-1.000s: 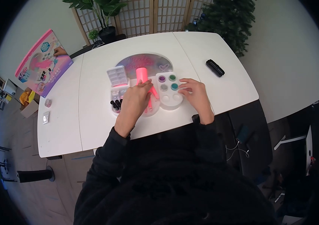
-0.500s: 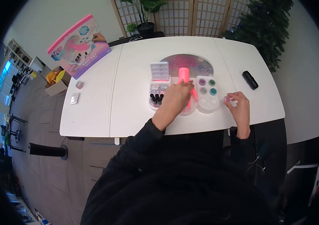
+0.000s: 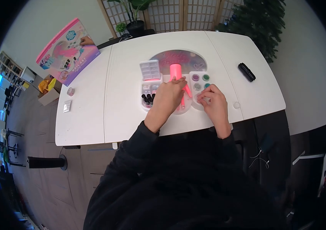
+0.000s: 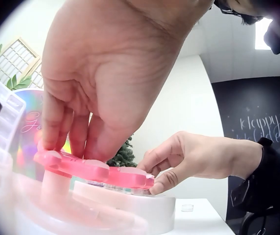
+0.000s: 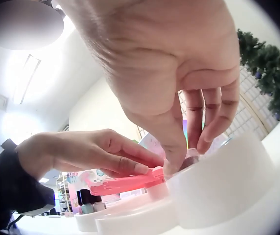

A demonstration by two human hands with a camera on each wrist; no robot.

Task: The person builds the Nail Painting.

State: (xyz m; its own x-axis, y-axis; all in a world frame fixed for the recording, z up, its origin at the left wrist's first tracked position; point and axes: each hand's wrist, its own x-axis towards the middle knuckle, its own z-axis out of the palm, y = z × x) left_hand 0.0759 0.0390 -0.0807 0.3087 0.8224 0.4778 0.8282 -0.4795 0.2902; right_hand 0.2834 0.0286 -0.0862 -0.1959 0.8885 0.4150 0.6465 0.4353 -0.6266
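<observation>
My left hand [image 3: 167, 96] reaches down with its fingertips resting on a bright pink plastic piece [image 4: 98, 171], whose edge is lobed; a wide pink end [image 3: 175, 69] shows beyond the fingers. With thumb and fingers, my right hand [image 3: 216, 104] pinches a small clear pot with pinkish contents [image 5: 191, 159] at the front of the white holder [image 5: 223, 188]. That holder carries purple [image 3: 196, 77], green [image 3: 206, 77], silver [image 3: 197, 87] and teal [image 3: 207, 86] glitter pots in its wells. Its front wells are partly hidden by the right hand.
Several black-capped bottles [image 3: 147, 99] and a lidded clear case [image 3: 150, 70] stand left of the pink piece, with a shiny arched panel [image 3: 188, 57] behind. A clear round lid [image 3: 236, 105] lies at right, beyond it a black case [image 3: 246, 72]. A box [image 3: 70, 53] stands far left.
My right hand went from the holder out to the right, picked up the small pot, and came back over the holder's front. A clear lid now shows on the table. The left hand stays on the pink piece.
</observation>
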